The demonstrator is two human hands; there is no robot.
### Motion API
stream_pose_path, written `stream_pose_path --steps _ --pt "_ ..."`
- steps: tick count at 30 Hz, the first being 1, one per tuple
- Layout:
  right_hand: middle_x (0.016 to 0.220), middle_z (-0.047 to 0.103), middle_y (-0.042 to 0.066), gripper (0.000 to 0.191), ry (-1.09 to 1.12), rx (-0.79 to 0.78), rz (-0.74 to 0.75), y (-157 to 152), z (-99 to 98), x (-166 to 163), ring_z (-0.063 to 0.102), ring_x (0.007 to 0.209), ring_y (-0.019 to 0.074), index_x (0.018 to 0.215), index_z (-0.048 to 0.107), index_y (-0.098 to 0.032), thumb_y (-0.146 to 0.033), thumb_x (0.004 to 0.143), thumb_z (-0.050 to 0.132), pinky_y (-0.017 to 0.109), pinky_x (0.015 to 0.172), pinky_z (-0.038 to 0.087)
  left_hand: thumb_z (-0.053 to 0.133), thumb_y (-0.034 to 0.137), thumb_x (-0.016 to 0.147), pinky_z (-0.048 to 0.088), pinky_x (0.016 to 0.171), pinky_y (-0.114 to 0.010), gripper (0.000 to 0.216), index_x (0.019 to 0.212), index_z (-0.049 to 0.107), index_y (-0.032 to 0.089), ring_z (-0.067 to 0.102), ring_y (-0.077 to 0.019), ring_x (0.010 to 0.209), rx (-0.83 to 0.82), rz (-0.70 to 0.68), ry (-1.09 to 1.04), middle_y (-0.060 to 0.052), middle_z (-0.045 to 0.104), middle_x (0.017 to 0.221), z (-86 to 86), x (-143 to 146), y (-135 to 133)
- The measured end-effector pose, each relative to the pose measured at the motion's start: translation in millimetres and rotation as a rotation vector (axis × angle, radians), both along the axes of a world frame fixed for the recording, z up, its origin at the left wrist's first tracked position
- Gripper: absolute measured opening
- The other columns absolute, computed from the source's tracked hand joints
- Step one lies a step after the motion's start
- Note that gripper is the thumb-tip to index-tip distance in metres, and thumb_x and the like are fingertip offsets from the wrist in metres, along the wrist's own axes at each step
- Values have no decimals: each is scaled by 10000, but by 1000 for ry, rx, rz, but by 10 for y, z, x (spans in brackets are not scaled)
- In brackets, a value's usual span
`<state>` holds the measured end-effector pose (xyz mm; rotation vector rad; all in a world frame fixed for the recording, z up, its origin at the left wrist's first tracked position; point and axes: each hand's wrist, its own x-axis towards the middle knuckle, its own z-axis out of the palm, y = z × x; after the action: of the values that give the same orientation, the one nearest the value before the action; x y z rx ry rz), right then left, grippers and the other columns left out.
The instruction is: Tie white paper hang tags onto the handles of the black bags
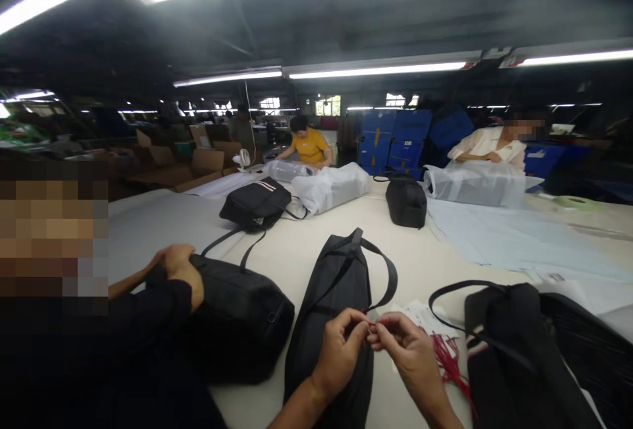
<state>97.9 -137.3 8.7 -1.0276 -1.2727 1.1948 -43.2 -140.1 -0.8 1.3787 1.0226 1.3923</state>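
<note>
A black bag (330,284) with strap handles lies on the pale table in front of me. Over its right side, my left hand (341,346) and my right hand (405,350) meet fingertip to fingertip. Both pinch a thin red string (370,323), of which only a short piece shows between the fingers. Right beside my right hand is a bundle of red strings (448,356), next to white paper tags (420,315). Another black bag (514,343) with a looped strap lies to the right.
At my left a co-worker's hands (180,264) are on a black bag (242,317). Farther back are a striped black bag (260,201), a small black bag (405,201) and plastic-wrapped bundles (331,186). Two people work across the table, near blue boxes (393,139).
</note>
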Motion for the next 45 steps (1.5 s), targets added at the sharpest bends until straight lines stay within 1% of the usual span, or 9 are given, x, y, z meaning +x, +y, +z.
stream_pose_path --steps 3,10,17,22,28,33,37,41,45 --pt "720 693 42 270 -183 68 -8 -45 79 68 684 659 173 839 628 -180 -443 799 675 254 628 564 619 368 859 444 570 -212 229 814 628 143 541 -102 581 -87 -52 -93 -11 632 696 16 22 -9" --pt "760 689 19 160 -587 453 -100 -20 120 151 666 660 137 856 669 -214 -328 898 564 219 648 527 659 396 816 402 524 -198 261 804 625 137 521 -93 568 -192 -93 -169 0 603 661 33 -6 16" --pt "822 713 56 187 -579 471 -57 147 17 100 657 641 171 912 705 -226 -326 903 547 271 608 544 731 428 755 363 504 -174 324 796 631 122 491 -64 539 -340 -152 -345 -2 596 650 66 -85 44" --pt "686 680 41 224 -506 332 -158 188 7 -21 601 554 168 834 699 -222 -395 885 565 295 618 516 737 385 769 355 513 -167 308 897 671 113 492 -51 555 -423 -241 -534 -18 597 716 64 -103 42" --pt "640 653 24 362 -150 14 -190 234 -85 -192 586 518 152 810 669 -185 -545 810 623 254 496 474 725 401 767 419 534 -188 338 953 719 119 521 -77 555 -289 -99 -341 -38 648 701 9 -43 155" --pt "658 654 31 371 -161 14 -244 155 -223 -287 592 557 149 819 690 -180 -536 841 590 245 529 476 670 455 794 522 574 -247 378 973 730 127 615 -153 607 -204 99 -98 -70 701 732 -95 33 209" --pt "600 630 27 411 -115 -2 -238 134 -332 -313 563 486 127 781 690 -163 -559 830 593 234 475 454 584 414 863 572 734 -287 279 932 746 198 691 -219 825 85 210 192 -91 728 897 -217 20 186" --pt "555 612 17 484 71 -113 -189 177 -405 -314 516 396 91 704 649 -139 -622 732 668 192 358 360 521 348 909 575 746 -252 257 984 742 239 702 -201 843 334 198 381 -77 728 908 -267 -56 184" --pt "552 627 18 496 173 -168 -130 194 -416 -317 535 392 91 694 632 -131 -615 659 733 177 345 370 517 323 914 580 755 -232 249 995 740 249 711 -184 856 327 129 426 -52 740 926 -239 -160 200"
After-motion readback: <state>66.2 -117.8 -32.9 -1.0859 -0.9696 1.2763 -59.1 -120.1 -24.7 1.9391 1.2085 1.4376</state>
